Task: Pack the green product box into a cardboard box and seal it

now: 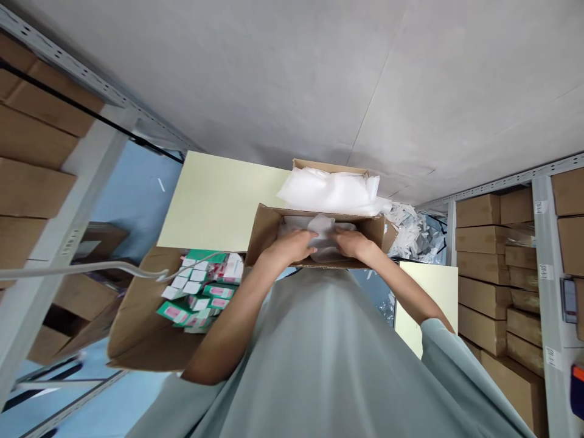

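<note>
A brown cardboard box [265, 234] stands open in front of my body. White foam sheet [323, 226] lies inside it, with a piece rising between my hands. My left hand [295, 244] reaches into the box from the left. Its thumb and forefinger are apart, and it touches the foam. My right hand [350, 241] comes in from the right, fingers curled against the edge of the foam sheet. What lies beneath the foam is hidden. Just behind, a second carton [331, 165] holds a stack of white foam sheets [331, 190].
A large open carton [137, 322] at the left holds several green-and-white small boxes [219, 292]. A pale yellow tabletop [219, 194] extends behind it. Paper scraps [406, 231] are heaped at the right. Shelves with cartons [483, 261] flank both sides; a white cable [114, 266] crosses the left.
</note>
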`<state>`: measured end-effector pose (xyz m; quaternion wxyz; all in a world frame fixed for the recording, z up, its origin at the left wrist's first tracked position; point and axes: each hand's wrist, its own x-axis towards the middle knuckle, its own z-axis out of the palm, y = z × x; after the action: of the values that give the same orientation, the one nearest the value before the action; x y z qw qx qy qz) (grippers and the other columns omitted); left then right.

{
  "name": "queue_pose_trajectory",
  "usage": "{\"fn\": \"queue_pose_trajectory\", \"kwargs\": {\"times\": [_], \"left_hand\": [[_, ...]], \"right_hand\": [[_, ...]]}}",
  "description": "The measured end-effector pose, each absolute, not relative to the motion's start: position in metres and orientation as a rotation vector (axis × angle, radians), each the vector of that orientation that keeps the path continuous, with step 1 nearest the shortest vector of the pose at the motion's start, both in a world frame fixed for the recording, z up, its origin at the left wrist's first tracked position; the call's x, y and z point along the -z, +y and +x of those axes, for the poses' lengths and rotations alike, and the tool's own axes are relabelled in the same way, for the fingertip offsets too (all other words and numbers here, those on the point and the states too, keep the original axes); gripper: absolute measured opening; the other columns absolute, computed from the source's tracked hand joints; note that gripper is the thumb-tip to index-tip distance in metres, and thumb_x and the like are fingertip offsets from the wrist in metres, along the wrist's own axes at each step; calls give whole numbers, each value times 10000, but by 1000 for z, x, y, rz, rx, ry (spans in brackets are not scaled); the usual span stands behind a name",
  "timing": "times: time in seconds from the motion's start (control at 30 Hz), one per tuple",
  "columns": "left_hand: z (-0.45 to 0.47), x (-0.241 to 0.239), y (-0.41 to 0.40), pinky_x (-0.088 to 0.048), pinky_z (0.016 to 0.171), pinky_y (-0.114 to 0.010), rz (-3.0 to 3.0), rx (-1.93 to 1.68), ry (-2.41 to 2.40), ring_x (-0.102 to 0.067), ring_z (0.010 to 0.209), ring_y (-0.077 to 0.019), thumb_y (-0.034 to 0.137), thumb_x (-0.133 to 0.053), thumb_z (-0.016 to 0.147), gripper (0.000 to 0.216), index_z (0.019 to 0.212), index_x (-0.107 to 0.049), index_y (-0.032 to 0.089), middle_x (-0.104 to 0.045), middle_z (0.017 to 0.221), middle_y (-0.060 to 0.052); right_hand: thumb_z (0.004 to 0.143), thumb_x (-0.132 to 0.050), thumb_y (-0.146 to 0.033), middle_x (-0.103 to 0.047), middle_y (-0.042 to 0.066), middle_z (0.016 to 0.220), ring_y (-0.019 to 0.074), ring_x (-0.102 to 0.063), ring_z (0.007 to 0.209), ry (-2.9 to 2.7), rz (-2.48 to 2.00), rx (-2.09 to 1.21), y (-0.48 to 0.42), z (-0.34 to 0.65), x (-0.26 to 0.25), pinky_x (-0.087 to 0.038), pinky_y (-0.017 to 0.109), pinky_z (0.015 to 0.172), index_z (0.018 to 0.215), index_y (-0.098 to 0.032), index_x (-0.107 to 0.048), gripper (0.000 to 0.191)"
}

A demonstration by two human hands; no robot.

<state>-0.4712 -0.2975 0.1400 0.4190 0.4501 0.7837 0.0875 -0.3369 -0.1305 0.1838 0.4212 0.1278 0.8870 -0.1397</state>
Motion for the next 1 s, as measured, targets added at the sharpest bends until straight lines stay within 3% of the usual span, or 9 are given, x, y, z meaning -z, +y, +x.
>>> {"fn": "queue_pose_trajectory", "kwargs": {"times": [0.13,0.23,0.33,0.43,0.53,0.63,0.73,0.87,1.0], "left_hand": [[-470,-163,-331,-597,1116,-438,1087,-502,2130,-768,1321,-344,368,-609,1041,412,1416,-772,319,-803,1446,-71],[-471,-181,-380,-597,1146,-460,830,-860,2460,-752,1331,-327,518,-560,1091,443,1470,-707,342,-779,1469,-52],[-472,-181,-409,-597,1161,-535,488,-886,2655,-718,1369,-386,638,-569,1063,654,1603,-584,270,-649,1610,-156],[-475,-163,-410,-600,1131,-577,392,-790,2616,-715,1359,-442,680,-554,1029,851,1683,-458,144,-527,1695,-278],[-479,-145,-399,-610,1020,-544,484,-622,2567,-765,1239,-444,624,-515,1036,743,1564,-573,103,-702,1484,-293],[-483,-140,-396,-564,870,-445,642,-442,2561,-801,1074,-403,537,-434,1079,510,1253,-757,182,-832,1165,-216],[-486,-146,-403,-465,754,-389,775,-275,2594,-786,888,-367,448,-407,1081,453,1013,-784,205,-835,941,-184],[-485,-158,-411,-368,693,-352,977,-310,2516,-728,758,-314,453,-425,1055,429,893,-748,223,-787,790,-146],[-477,-168,-391,-322,679,-336,1238,-459,2348,-636,665,-263,509,-431,1037,420,805,-668,251,-708,691,-94]], "right_hand": [[1140,-579,-196,-778,159,1414,284,-753,1320,2430,375,459,-126,-300,-201,-585,363,1103,1347,-184,-772,283],[1172,-569,-380,-814,103,1234,247,-792,1119,2719,877,534,-124,-243,-218,-593,330,939,1213,-236,-785,263],[1097,-693,-496,-825,106,1124,280,-798,927,2583,1465,359,-128,-207,-217,-559,356,761,1097,-214,-778,295],[1092,-691,-470,-849,100,1095,295,-809,911,2423,1584,377,-138,-203,-202,-540,356,744,1060,-222,-790,269],[1130,-595,-425,-859,114,1032,291,-817,915,2399,1604,368,-151,-215,-190,-529,339,745,1016,-226,-804,311],[1135,-551,-365,-850,131,999,285,-812,889,2377,1650,285,-166,-224,-189,-489,323,706,1036,-213,-811,317],[1134,-565,-331,-839,133,972,267,-792,862,2319,1762,249,-186,-221,-194,-426,309,691,1034,-200,-806,293],[1130,-598,-350,-819,103,895,233,-735,767,2243,2030,255,-227,-185,-203,-340,301,671,969,-208,-773,277],[1141,-518,-489,-791,94,823,230,-685,679,2169,2360,210,-283,-125,-215,-334,313,647,893,-221,-725,420]]}}
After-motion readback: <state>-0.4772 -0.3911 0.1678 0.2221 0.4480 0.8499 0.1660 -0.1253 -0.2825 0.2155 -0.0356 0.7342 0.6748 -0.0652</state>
